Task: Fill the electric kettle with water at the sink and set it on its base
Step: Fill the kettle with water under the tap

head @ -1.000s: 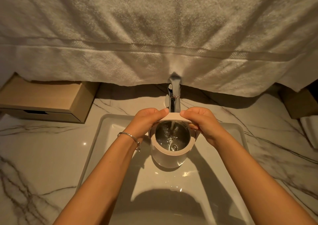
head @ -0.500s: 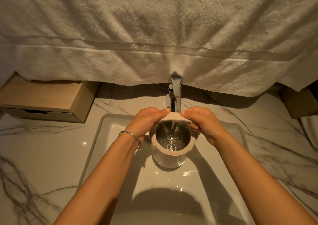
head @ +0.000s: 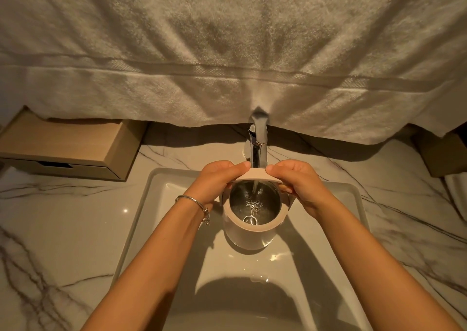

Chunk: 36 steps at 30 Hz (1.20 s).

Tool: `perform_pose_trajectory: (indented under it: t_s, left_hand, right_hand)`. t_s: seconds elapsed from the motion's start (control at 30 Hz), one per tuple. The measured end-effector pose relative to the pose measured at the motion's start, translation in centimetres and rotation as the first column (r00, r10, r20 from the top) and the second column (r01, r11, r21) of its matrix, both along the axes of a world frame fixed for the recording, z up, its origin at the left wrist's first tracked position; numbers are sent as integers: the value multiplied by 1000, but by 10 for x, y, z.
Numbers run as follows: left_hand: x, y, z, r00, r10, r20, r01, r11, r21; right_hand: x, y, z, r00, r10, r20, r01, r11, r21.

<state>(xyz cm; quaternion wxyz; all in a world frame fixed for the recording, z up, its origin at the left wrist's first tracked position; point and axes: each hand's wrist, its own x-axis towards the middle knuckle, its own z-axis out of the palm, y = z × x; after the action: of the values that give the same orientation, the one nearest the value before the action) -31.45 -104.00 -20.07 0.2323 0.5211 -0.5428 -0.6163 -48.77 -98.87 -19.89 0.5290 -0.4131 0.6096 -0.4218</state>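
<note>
A white electric kettle (head: 249,237) with a steel inside is held upright over the white sink (head: 156,196), its lid tipped open at the far rim. Water runs from the chrome tap (head: 258,141) straight into the kettle and bubbles at the bottom. My left hand (head: 217,181), with a bracelet at the wrist, grips the kettle's left side and lid edge. My right hand (head: 300,184) grips the right side and lid edge. The kettle's base is not in view.
A large white towel (head: 227,52) hangs over the back, down to the tap's top. A wooden drawer box (head: 68,148) sits on the marble counter (head: 63,229) at the left. Another brown box (head: 439,153) stands at the far right.
The hands and the kettle have stayed in place. Water keeps running into the kettle.
</note>
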Motion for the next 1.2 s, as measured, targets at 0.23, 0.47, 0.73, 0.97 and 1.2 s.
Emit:
perform_pose_trajectory:
  t_s: [0.23, 0.47, 0.73, 0.97, 1.2]
  left_hand:
    - [-2, -1, -1, 1000, -9, 13, 9, 1000, 3]
    - [-2, -3, 0, 1000, -18, 1, 18, 1000, 6]
    - [-1, -8, 2, 999, -44, 11, 44, 999, -4]
    - [1, -10, 5, 992, -123, 27, 122, 992, 43]
    - [-4, -14, 10, 991, -128, 40, 129, 992, -15]
  right_hand:
    - [-1, 1, -1, 1000, -12, -11, 12, 1000, 6]
    - [-1, 0, -1, 1000, -26, -1, 26, 1000, 3]
    - [2, -3, -1, 997, -75, 13, 76, 997, -22]
    - [1, -4, -3, 995, -88, 35, 89, 996, -30]
    - [-1, -4, -6, 993, -111, 37, 112, 993, -46]
